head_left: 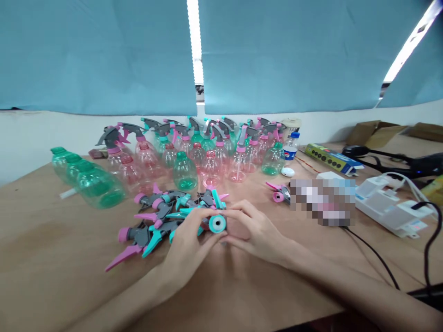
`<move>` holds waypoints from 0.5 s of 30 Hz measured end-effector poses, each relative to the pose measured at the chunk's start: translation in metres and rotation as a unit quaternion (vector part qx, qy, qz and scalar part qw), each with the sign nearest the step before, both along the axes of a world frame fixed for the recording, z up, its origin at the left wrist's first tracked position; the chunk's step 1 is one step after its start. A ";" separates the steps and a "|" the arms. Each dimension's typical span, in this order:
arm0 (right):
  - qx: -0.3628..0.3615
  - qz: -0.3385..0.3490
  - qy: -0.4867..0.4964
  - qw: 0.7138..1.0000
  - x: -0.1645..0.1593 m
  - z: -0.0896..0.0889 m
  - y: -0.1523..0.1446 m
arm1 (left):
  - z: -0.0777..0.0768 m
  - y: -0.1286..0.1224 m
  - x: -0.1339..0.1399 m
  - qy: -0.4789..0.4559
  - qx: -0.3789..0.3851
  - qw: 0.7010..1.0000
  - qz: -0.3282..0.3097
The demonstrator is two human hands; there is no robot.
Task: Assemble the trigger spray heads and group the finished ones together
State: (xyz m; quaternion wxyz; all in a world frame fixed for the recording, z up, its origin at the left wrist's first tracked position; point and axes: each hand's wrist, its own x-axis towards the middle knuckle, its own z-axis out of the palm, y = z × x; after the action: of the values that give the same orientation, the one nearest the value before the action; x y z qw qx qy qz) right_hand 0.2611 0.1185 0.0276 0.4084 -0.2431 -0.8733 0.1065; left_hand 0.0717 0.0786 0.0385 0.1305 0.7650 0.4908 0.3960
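Observation:
Between my two hands is a spray bottle trigger head (pixel 217 224) with a turquoise collar, its round opening turned toward me. My left hand (pixel 188 237) pinches it from the left, thumb below and fingers above. From the right, the fingertips of my right hand (pixel 256 230) close on it too. A pile of loose grey trigger heads (pixel 141 235) with pink or turquoise parts lies beside and behind my left hand. Beyond the pile stand several clear pink bottles (pixel 211 170) and green bottles (pixel 185 173), some with trigger heads fitted and some with bare necks.
Green bottles (pixel 100 184) lean in a row at the left. On the right are a single trigger head (pixel 278 196), a Pepsi bottle (pixel 290 150), a power strip box (pixel 332 159), white plastic casings (pixel 391 207) and black cables (pixel 375 256). Cardboard boxes (pixel 375 133) stand behind.

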 end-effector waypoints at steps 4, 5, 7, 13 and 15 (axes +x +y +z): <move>-0.073 -0.023 -0.003 0.997 0.012 -0.014 0.014 | -0.010 0.015 0.020 -0.105 -0.116 0.988 0.006; -0.090 -0.023 -0.006 0.996 0.013 -0.018 0.016 | -0.013 0.017 0.023 -0.128 -0.136 0.982 0.004; -0.116 -0.024 -0.003 0.993 0.014 -0.026 0.020 | -0.018 0.019 0.027 -0.158 -0.160 0.974 -0.003; -0.149 -0.038 0.042 0.987 0.011 -0.039 0.020 | -0.021 0.013 0.029 -0.185 -0.171 0.966 -0.053; -0.165 -0.035 0.052 0.984 0.010 -0.038 0.018 | -0.022 0.013 0.028 -0.181 -0.163 0.968 -0.067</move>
State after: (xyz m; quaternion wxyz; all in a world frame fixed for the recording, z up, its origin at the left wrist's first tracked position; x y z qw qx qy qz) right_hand 0.2715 0.1363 -0.0103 0.4112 -0.3321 -0.8120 0.2476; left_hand 0.1000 0.0912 0.0165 0.3663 0.6802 0.4646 0.4328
